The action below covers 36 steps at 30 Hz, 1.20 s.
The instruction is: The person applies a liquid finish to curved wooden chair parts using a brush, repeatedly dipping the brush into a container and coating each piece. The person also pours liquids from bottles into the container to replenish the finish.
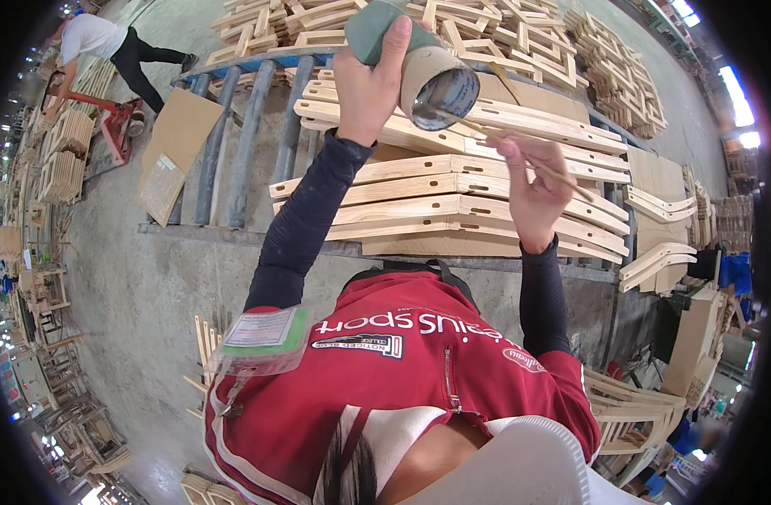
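Observation:
In my left hand [373,88], raised above the slatted wood, is a round cup [419,71], tilted so that its stained inside faces me. A grey-green block or pad [375,34] sits against the same hand, under my thumb; its exact kind is unclear. My right hand [538,185] pinches a thin wooden stick [579,187], its far end reaching toward the cup's mouth. Whether that end carries a brush cannot be made out. Below both hands lie several pale, slightly bent wooden pieces [402,198] with slots cut in them, side by side.
Cardboard [440,244] lies under the wooden pieces on a roller conveyor [242,143]. More bent pieces [659,261] rest at right. Stacked wooden frames [520,38] stand beyond. At far left, another person [120,42] bends over a red pallet jack [112,126].

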Tool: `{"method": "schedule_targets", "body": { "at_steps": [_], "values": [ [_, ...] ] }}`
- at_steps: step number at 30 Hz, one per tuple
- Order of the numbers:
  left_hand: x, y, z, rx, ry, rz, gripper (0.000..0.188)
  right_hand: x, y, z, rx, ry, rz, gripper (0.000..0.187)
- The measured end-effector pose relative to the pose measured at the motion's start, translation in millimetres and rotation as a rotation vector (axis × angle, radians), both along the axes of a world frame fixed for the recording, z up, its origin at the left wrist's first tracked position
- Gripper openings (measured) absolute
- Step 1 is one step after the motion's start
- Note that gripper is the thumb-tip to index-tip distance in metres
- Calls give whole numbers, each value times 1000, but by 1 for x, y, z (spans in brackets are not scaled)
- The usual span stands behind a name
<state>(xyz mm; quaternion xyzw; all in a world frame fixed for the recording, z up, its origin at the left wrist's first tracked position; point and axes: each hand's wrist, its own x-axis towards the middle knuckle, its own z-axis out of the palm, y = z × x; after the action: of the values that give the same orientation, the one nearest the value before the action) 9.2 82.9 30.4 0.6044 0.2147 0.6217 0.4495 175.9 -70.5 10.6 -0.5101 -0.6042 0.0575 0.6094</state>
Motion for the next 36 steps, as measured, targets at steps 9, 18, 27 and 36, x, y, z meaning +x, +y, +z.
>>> {"method": "schedule_targets", "body": {
  "at_steps": [9,18,27,36],
  "values": [
    [-11,-12,50,113,64,208,29,-12,-8,13,117,46,6,10],
    [-11,-11,67,284,-64,114,30,-27,-13,23,160,31,29,10],
    [-5,-14,78,225,-186,43,29,-31,-9,27,164,29,-19,8],
    [4,-4,68,265,-212,103,28,-31,-17,27,33,479,176,7]
  ]
}}
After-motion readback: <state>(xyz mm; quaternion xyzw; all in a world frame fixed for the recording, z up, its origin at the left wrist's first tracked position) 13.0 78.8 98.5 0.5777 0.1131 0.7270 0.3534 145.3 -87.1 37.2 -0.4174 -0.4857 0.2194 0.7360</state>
